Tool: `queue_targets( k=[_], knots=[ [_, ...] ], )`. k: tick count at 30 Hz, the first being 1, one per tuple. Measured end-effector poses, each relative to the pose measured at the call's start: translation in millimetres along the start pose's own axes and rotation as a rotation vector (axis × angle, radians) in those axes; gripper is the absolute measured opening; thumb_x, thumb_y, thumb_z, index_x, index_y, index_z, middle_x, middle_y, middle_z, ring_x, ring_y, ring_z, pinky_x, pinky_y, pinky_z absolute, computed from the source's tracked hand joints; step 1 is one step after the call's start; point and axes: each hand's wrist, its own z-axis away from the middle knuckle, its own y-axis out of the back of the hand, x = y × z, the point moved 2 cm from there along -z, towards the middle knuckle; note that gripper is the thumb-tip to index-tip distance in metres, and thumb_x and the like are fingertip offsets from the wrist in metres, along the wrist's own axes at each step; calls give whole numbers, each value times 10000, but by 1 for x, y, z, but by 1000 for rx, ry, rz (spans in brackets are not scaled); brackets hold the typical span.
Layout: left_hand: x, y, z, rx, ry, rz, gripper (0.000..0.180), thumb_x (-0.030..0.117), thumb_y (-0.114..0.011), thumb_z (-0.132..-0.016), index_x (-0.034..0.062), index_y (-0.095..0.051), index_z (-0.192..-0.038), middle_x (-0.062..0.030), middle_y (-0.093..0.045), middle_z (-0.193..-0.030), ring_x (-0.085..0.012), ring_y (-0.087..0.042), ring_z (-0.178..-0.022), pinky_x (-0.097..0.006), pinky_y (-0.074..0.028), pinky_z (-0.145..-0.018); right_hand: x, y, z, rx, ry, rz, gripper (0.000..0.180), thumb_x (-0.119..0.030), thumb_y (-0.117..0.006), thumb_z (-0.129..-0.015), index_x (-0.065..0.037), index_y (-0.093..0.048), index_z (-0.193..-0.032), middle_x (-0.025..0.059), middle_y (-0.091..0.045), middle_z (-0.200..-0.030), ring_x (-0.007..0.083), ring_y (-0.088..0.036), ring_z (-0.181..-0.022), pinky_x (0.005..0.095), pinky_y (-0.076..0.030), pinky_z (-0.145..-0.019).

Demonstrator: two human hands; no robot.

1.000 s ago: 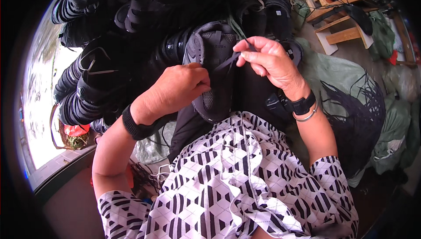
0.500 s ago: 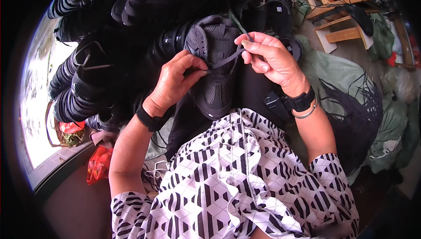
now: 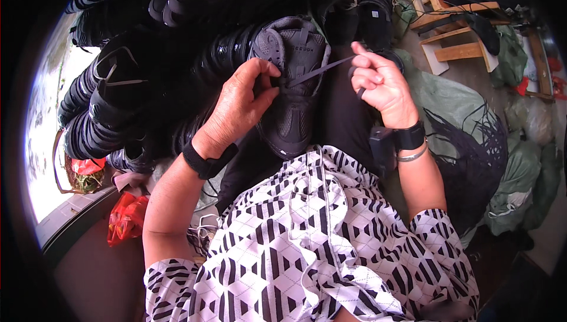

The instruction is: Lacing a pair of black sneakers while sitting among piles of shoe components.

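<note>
A dark grey and black shoe (image 3: 289, 126) rests between my legs, toe toward me, its tongue and eyelet flaps showing. At the lower left eyelets, my left hand (image 3: 241, 99) is closed in a pinch on the shoe's edge; its fingertips are partly hidden. A flat dark shoelace (image 3: 322, 70) runs taut from those eyelets up to the right. My right hand (image 3: 385, 89), to the right of the shoe, grips the shoelace with curled fingers, and a bit of it shows below them.
Stacks of black shoes (image 3: 109, 109) crowd the left and far side. A bundle of dark laces (image 3: 472, 145) lies on green sacking (image 3: 425, 89) at right. Beyond stands a wooden stool (image 3: 458, 50). A red plastic bag (image 3: 127, 218) lies at lower left.
My right hand has moved right, away from the shoe, and its fingers have curled in. The shoelace is drawn straighter. My left hand has shifted slightly up along the eyelet edge.
</note>
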Motion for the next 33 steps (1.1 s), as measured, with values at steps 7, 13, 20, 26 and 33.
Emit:
queue_targets(
  k=[7, 13, 20, 26, 33],
  knots=[
    [-17, -8, 11, 155, 77, 104, 204, -7, -624, -821, 37, -539, -1002, -21, -514, -820, -96, -520, -734, -232, -456, -634, -3, 19, 12, -30, -55, -116, 132, -92, -484, -952, -61, -519, -1075, 4, -460, -692, 40, -306, -406, 205, -254, -421],
    [-20, -4, 26, 305, 17, -182, 205, 17, -692, -774, 16, -528, -898, -94, -524, -822, -205, -565, -716, -281, -470, -664, -14, 42, 44, 39, 148, 624, 160, -145, -525, -934, -65, -570, -1065, -30, -475, -646, 4, -290, -400, 145, -236, -370],
    [-12, 11, 18, 119, -86, -458, 185, 26, -648, -790, 39, -505, -908, -102, -548, -884, -305, -604, -722, -364, -501, -620, -21, 108, 82, 210, 111, 689, 252, -248, -510, -955, -15, -574, -1025, -54, -404, -617, 1, -337, -442, 142, -228, -349],
    [-6, 14, 17, 39, -46, -327, 196, -14, -637, -787, 32, -506, -927, -116, -541, -847, -269, -589, -762, -325, -483, -668, 1, 138, 97, 251, 16, 846, 259, -261, -524, -934, -9, -574, -902, -34, -414, -596, 37, -381, -462, 170, -233, -362],
    [-9, 21, 19, 159, -100, -326, 180, 7, -641, -791, 36, -487, -881, -129, -579, -811, -296, -610, -700, -333, -494, -615, 14, 162, 96, 370, 74, 1183, 208, -199, -555, -901, -12, -609, -825, -35, -488, -623, 52, -395, -475, 211, -304, -433]
  ],
)
